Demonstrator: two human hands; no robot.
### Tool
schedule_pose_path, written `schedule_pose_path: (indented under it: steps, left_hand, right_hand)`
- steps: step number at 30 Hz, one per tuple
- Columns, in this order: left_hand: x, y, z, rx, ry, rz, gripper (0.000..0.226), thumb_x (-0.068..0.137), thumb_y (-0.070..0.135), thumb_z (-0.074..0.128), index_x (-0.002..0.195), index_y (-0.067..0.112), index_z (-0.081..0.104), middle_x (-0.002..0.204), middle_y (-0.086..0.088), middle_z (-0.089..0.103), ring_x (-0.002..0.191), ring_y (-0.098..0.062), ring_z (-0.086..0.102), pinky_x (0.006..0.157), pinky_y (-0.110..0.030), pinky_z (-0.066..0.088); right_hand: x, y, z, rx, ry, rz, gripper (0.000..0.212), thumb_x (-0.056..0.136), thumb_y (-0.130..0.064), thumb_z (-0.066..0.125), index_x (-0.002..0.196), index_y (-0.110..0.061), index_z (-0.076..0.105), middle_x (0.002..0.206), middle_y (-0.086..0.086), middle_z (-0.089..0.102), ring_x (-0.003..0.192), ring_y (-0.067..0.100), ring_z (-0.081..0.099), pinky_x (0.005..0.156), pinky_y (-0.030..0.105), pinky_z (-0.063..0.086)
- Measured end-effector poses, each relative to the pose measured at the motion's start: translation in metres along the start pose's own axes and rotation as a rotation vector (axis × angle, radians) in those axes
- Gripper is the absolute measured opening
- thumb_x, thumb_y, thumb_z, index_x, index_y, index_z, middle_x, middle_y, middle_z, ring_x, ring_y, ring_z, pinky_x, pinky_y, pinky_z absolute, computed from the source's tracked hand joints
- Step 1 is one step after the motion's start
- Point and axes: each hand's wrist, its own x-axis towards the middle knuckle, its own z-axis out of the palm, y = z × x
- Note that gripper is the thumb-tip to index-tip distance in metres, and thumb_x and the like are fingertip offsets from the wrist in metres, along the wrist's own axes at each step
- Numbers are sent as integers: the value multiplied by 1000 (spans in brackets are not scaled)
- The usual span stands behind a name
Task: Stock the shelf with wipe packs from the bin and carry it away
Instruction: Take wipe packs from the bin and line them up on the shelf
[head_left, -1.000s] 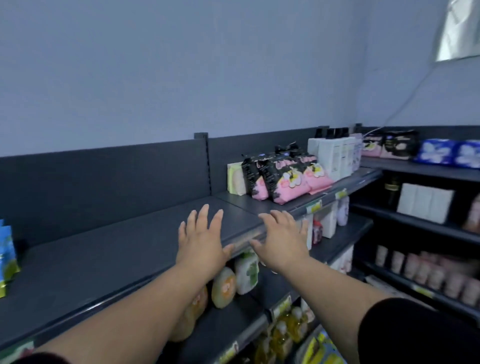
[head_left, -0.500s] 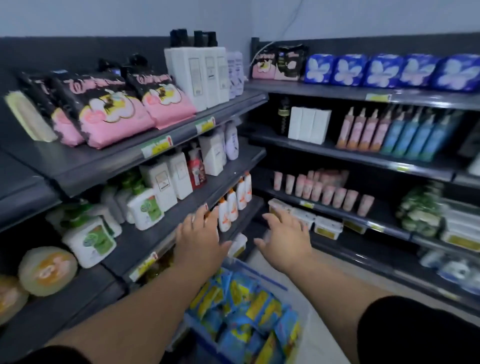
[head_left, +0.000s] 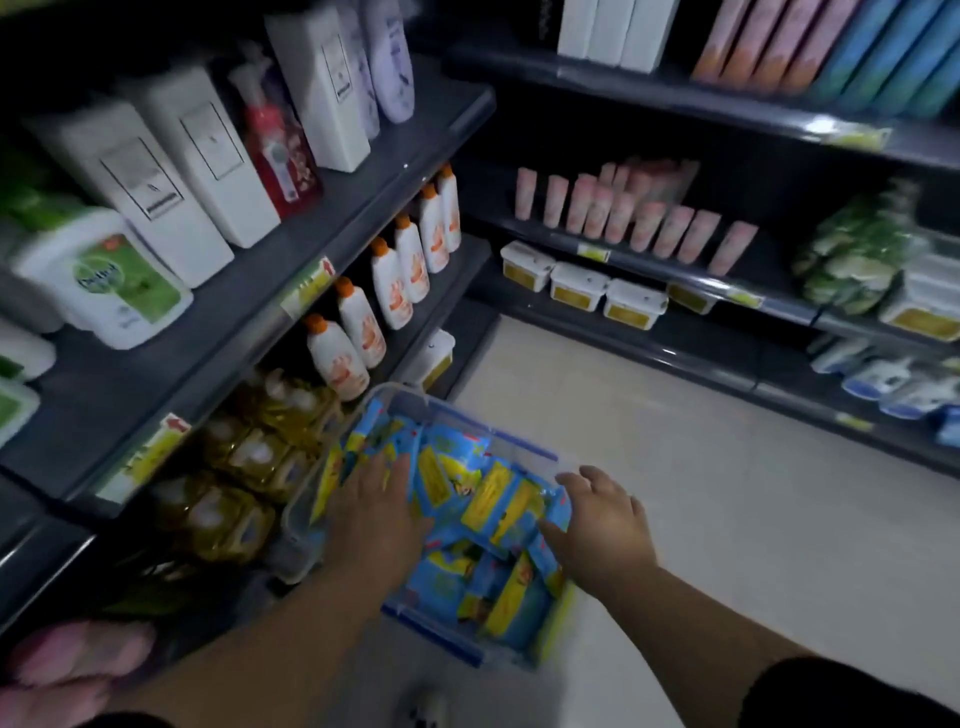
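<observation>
Head view looks steeply down into the corner of a shop aisle. A clear bin (head_left: 470, 422) with blue clips stands on the pale floor (head_left: 701, 493) at the lower centre of the frame, just beside the foot of the dark shelves (head_left: 358, 208) that fill the left side. The bin is full of blue and yellow wipe packs (head_left: 483, 493), lying jumbled, some on edge.

The left hand (head_left: 382, 512) lies palm down on the packs at the left side of the bin, fingers straight and close together, gripping nothing. The right hand (head_left: 605, 525) is over the bin's right rim, fingers spread and slightly bent, thumb pointing toward the packs. It holds nothing, and I cannot tell whether its fingertips touch the rim or a pack. Both bare forearms come in from the bottom edge, with a dark sleeve (head_left: 857, 696) at the lower right.

On the left shelves stand white cartons (head_left: 197, 171) at the upper left, with a red pump bottle (head_left: 278, 150) among them and a white jug with a green label (head_left: 109, 280) near the left edge. One level down is a row of white bottles with orange caps (head_left: 395, 283). Yellow pouches (head_left: 249, 457) fill the lowest level, just left of the bin. At the back stand pink tubes (head_left: 649, 221), and white tubs with yellow labels (head_left: 579, 286) sit below them. The frame edges are blurred.
</observation>
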Motion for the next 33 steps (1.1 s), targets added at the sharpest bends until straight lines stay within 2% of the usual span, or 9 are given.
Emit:
schedule_pose_path:
  steps: [7, 13, 17, 20, 23, 26, 28, 31, 33]
  left_hand:
    - [40, -19, 81, -5, -151, 67, 78, 94, 56, 41, 152, 25, -1, 160, -4, -3, 147, -24, 2, 119, -40, 9]
    - [71, -36, 104, -30, -146, 107, 79, 93, 54, 46, 152, 28, 1, 160, 2, -8, 147, -21, -4, 119, -38, 5]
    - [79, -40, 113, -56, -108, 135, 75, 94, 51, 45, 152, 28, 4, 159, 4, -5, 147, -21, -3, 119, -39, 6]
    - [77, -40, 117, -100, -91, 168, 72, 95, 49, 45, 152, 29, 6, 159, 4, -3, 147, -19, -3, 119, -39, 6]
    - [75, -34, 111, -177, -56, 217, 70, 95, 45, 48, 151, 33, 9, 159, 6, 1, 146, -18, 0, 119, -38, 7]
    - [78, -20, 89, -262, -28, 321, 75, 93, 42, 55, 150, 38, 6, 159, 11, -1, 146, -13, -3, 117, -33, 6]
    - [84, -8, 73, -315, -15, 401, 78, 90, 39, 60, 149, 37, 10, 159, 11, 3, 146, -13, 0, 117, -32, 8]
    - [92, 8, 53, -344, -45, 458, 60, 91, 33, 61, 145, 32, 34, 152, 7, 33, 139, -14, 29, 112, -29, 28]
    - [91, 15, 44, -362, -82, 432, 41, 93, 29, 57, 134, 32, 52, 130, 3, 58, 118, -17, 52, 96, -34, 44]
  right_hand:
    - [43, -7, 85, 39, -117, 1, 69, 85, -51, 59, 144, -30, 32, 155, 1, 24, 141, 21, 26, 115, 33, 24]
    - [80, -23, 140, -83, -228, -97, 91, 83, -53, 61, 153, -32, 7, 161, 3, -9, 148, 25, -2, 120, 41, 5]
    - [95, -22, 155, -134, -218, -90, 95, 85, -50, 61, 152, -32, -4, 161, 7, -4, 147, 30, 7, 120, 43, 6]
    - [103, -19, 149, -156, -143, -114, 76, 91, -40, 52, 152, -30, 8, 159, 6, 19, 143, 23, 26, 119, 43, 4]
    - [104, -20, 127, -11, 58, -96, 51, 93, -27, 49, 143, -29, 39, 136, 2, 56, 125, 19, 51, 118, 39, 8]
    - [103, -17, 107, 188, 304, -150, 32, 83, -20, 69, 114, -26, 68, 104, 3, 73, 95, 28, 67, 101, 40, 40]
    - [101, -15, 95, 328, 327, -225, 26, 74, -18, 78, 100, -24, 75, 91, 1, 75, 83, 26, 70, 82, 35, 52]
    - [95, -20, 77, 495, 286, -311, 25, 72, -22, 80, 96, -25, 76, 91, -6, 75, 84, 15, 70, 79, 30, 55]
    - [92, -22, 68, 537, 261, -330, 27, 73, -25, 79, 99, -28, 74, 93, -10, 74, 87, 11, 69, 81, 28, 53]
